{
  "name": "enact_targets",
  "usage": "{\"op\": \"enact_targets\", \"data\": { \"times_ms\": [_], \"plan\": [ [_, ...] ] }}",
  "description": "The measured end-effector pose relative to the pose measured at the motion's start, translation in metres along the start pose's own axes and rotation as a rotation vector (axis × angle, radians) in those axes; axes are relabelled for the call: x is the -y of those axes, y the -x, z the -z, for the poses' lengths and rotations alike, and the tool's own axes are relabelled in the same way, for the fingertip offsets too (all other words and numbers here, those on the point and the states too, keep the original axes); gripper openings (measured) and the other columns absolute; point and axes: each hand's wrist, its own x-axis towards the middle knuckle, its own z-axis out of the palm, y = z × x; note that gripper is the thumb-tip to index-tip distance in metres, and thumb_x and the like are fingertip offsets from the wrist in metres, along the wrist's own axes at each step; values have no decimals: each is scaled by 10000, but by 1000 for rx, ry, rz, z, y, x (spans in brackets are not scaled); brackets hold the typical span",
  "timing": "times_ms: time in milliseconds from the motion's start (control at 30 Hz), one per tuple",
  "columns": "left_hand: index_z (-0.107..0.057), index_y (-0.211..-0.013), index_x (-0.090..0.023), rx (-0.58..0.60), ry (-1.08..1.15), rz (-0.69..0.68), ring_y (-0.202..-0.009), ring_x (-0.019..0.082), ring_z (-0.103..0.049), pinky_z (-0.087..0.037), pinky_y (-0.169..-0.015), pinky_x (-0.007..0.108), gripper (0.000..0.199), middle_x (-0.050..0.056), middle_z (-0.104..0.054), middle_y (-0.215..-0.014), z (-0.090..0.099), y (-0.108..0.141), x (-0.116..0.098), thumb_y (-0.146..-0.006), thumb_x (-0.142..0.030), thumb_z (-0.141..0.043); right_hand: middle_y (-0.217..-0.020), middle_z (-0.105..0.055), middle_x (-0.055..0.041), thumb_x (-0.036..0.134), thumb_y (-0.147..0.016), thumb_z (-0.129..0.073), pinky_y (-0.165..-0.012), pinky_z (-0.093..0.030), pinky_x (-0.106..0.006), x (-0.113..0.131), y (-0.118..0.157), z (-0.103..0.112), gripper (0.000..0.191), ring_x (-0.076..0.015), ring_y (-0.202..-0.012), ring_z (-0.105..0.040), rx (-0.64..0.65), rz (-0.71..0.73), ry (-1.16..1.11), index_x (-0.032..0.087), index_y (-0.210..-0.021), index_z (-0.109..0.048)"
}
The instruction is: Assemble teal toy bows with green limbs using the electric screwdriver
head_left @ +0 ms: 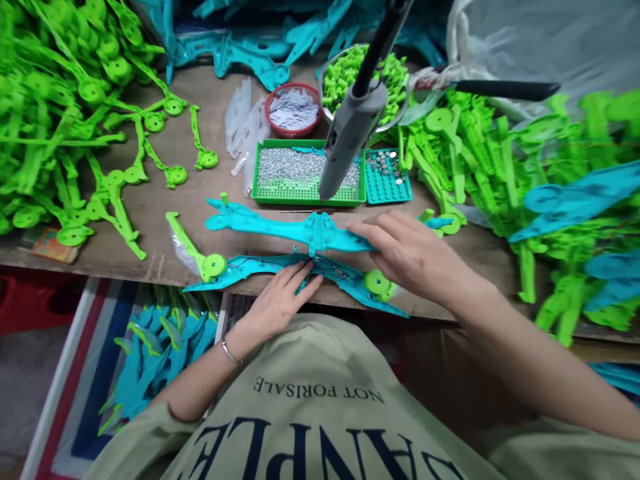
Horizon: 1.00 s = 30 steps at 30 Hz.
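Right hand [407, 250] grips the upper blue shell [317, 233] toward its right end, left hand [280, 297] lies outstretched, middle of the lower blue shell [260, 264] under it (green discs [214, 266] to either side of that hand), green tray [300, 201] of metal bits [290, 167] beyond both hands.

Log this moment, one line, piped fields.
left hand: on middle of lower blue part | right hand: holds right half of upper blue part | green pieces: at lower blue part's ends | grey tool: in neither hand
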Motion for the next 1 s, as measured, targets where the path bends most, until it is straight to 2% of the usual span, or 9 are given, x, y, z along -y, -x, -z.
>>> {"op": "enact_targets", "data": {
  "times_ms": [167,233,333,433,567,700,800,900,1000],
  "plan": [
    [-324,-1604,-217,-20,-32,1,-1535,299,-318,-355,-1223,488,640,126,-344,-1668,-7,-12,6,-983,-71,-377,-1118,-758,-51,310,-1047,-441,-918,-537,-452,10,-9,48,356,-261,-1030,-674,-34,-30,-17,312,-1339,-645],
    [-327,-1605,-213,-49,-53,-10,-1533,295,-318,-336,-1236,491,647,114,-351,-1666,-9,-16,9,-979,-57,-367,-1043,-760,-40,345,-1045,-450,-875,-538,-401,9,-11,59,361,-238,-966,-684,-27,-53,-19,317,-1345,-649],
    [-319,-1610,-207,-94,-56,-36,-1533,304,-319,-351,-1224,510,650,131,-361,-1656,-11,-20,13,-980,-52,-362,-877,-722,-17,359,-1004,-539,-743,-518,-316,7,-17,66,360,-193,-792,-668,58,-87,-108,286,-1340,-645],
    [-295,-1622,-219,-108,-45,-30,-1509,310,-364,-386,-1198,517,686,153,-399,-1628,-13,-20,13,-965,-31,-361,-771,-669,12,402,-939,-640,-628,-453,-275,2,-25,59,392,-155,-658,-600,163,-100,-213,226,-1289,-648],
    [-300,-1623,-241,-112,-59,14,-1397,314,-507,-421,-1168,530,758,139,-528,-1535,-18,-21,9,-913,15,-353,-972,-718,-15,421,-842,-745,-647,-463,-261,-5,-34,38,572,-156,-746,-618,251,-100,-366,211,-1350,-585],
    [-367,-1597,-254,-131,-63,84,-1360,333,-543,-473,-1109,547,737,145,-540,-1528,-29,-24,4,-906,2,-367,-1229,-705,-77,392,-831,-737,-832,-546,-328,-11,-37,12,641,-227,-1015,-671,286,-32,-535,196,-1405,-530],
    [-473,-1536,-214,-183,-58,88,-1355,344,-542,-475,-1097,550,661,175,-575,-1479,-33,-26,0,-916,-9,-374,-1350,-667,-103,385,-835,-724,-1019,-521,-414,-15,-36,-8,615,-277,-1217,-634,296,-30,-632,183,-1390,-553],
    [-566,-1454,-184,-206,-62,91,-1299,335,-573,-492,-1073,529,570,188,-647,-1363,-31,-25,-4,-938,-21,-388,-1396,-657,-100,399,-828,-721,-1105,-479,-478,-17,-29,-22,618,-306,-1291,-608,302,-110,-682,190,-1390,-572],
    [-587,-1425,-172,-213,-55,81,-1331,329,-542,-497,-1066,507,508,188,-642,-1372,-26,-21,-6,-967,-44,-408,-1402,-661,-96,432,-816,-714,-1110,-484,-507,-19,-12,-22,655,-323,-1275,-626,321,-247,-694,198,-1410,-568]
  ]
}}
